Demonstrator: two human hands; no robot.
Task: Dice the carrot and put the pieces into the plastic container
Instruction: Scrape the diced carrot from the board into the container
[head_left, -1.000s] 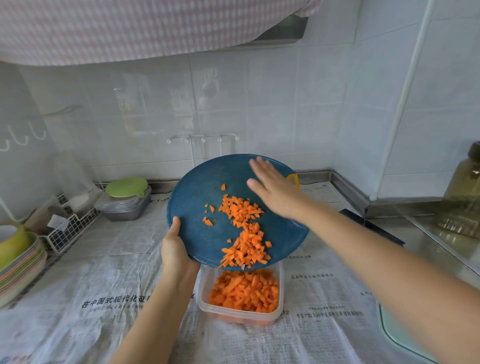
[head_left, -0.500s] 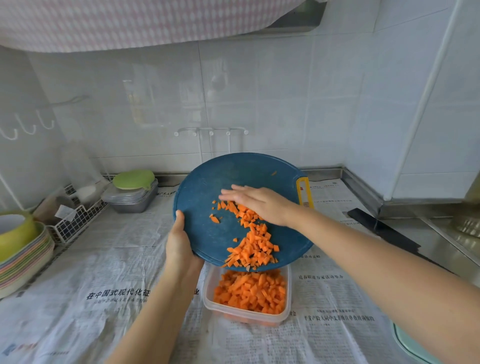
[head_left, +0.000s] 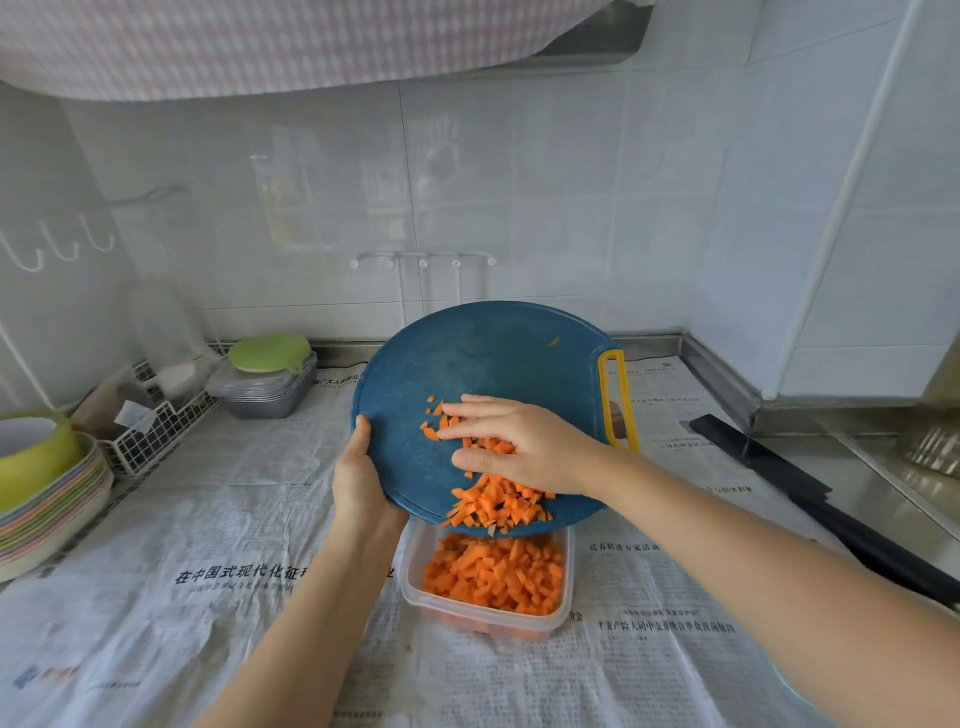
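Orange carrot dice (head_left: 493, 506) on a tilted blue cutting board (head_left: 483, 358).
The left hand (head_left: 361, 478) grips its edge; the right hand (head_left: 524, 447), fingers flat, pushes the dice, likely light and loose, toward the plastic container (head_left: 483, 621) beneath.

We identify the cutting board (head_left: 467, 364) as matt blue plastic, finely scratched, with a glossy yellow handle insert (head_left: 612, 356) at its 3 o'clock edge. At its 6 o'clock, the plastic container (head_left: 493, 623) is clear and smooth. The newspaper (head_left: 208, 519) is matt, creased paper. At 12 o'clock, the wall tiles (head_left: 519, 182) are glossy glazed ceramic and the cloth (head_left: 260, 47) is woven. At 3 o'clock, the counter trim (head_left: 722, 379) is brushed metal. At 9 o'clock, the wire rack (head_left: 156, 441) is white-coated.
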